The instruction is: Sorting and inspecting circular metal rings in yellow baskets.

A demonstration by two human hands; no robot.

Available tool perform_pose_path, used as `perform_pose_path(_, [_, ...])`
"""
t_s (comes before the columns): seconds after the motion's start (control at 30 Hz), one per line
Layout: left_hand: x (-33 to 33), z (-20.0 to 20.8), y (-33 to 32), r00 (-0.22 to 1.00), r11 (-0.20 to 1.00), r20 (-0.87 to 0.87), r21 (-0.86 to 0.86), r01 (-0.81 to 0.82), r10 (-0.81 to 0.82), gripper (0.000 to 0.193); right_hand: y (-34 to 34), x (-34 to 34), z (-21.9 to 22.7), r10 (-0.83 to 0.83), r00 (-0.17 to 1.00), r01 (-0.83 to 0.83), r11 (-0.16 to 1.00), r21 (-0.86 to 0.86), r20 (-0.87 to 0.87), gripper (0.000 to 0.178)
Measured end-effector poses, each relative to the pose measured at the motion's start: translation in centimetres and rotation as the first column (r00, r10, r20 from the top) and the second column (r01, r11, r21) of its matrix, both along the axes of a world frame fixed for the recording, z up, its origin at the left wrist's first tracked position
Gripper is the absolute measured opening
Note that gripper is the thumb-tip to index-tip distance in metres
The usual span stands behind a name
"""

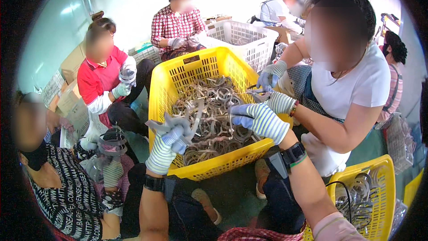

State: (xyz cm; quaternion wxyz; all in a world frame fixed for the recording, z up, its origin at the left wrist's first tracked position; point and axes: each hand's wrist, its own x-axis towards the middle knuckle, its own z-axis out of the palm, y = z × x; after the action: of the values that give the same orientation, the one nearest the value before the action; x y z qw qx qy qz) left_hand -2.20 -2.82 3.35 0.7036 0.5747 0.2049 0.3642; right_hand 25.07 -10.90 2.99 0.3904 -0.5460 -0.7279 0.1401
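My left hand (166,149), in a striped glove with grey-blue fingers, is closed around several flat, curved grey metal bands (196,118) at the near left of a yellow basket (214,172). One band rises from the grip above the basket. My right hand (264,121), gloved alike, reaches over the basket's right side. Its fingers stretch left, slightly apart, with the tips close to the heaped metal rings and strips (218,127). I see nothing plainly held in it. Just beyond it are a co-worker's gloved hands (276,85), with a thin dark tool or strip between them.
Co-workers sit around the basket, one close on the right and others at the left and far side. A white crate (243,33) stands behind it. A second yellow basket (385,187) with metal rings stands at the lower right. Cardboard boxes (71,62) are stacked at the left.
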Motion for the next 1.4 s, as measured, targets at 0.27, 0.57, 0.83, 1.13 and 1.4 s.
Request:
perform_pose_path(0.27, [-0.1, 0.5, -0.3, 0.999, 0.996, 0.03, 0.085, 0.025, -0.027, 0.037, -0.2, -0.5, 0.7, -0.012, 0.971, 0.007, 1.0, 0.023, 0.241, 0.033])
perform_pose_path(0.57, [0.4, 0.2, 0.3, 0.948, 0.939, -0.285, 0.341, -0.041, 0.145, 0.025, 0.1, 0.8, 0.4, -0.134, 0.991, 0.127, 0.978, 0.165, 0.031, 0.029])
perform_pose_path(0.83, [0.8, -0.1, 0.4, 0.941, 0.926, -0.299, 0.375, -0.038, 0.16, 0.022, 0.3, 0.3, 0.2, -0.303, 0.952, 0.264, 0.891, 0.37, 0.05, 0.028])
perform_pose_path(1.13, [0.4, 0.2, 0.3, 0.931, 0.947, -0.348, 0.321, 0.005, 0.113, 0.022, 0.2, 0.5, 0.5, -0.335, 0.936, 0.268, 0.875, 0.404, 0.106, 0.029])
perform_pose_path(1.4, [2.2, 1.1, -1.9, 0.945, 0.959, -0.326, 0.278, 0.056, 0.039, 0.034, -0.1, -0.7, 0.3, -0.356, 0.934, 0.322, 0.869, 0.375, 0.023, 0.029])
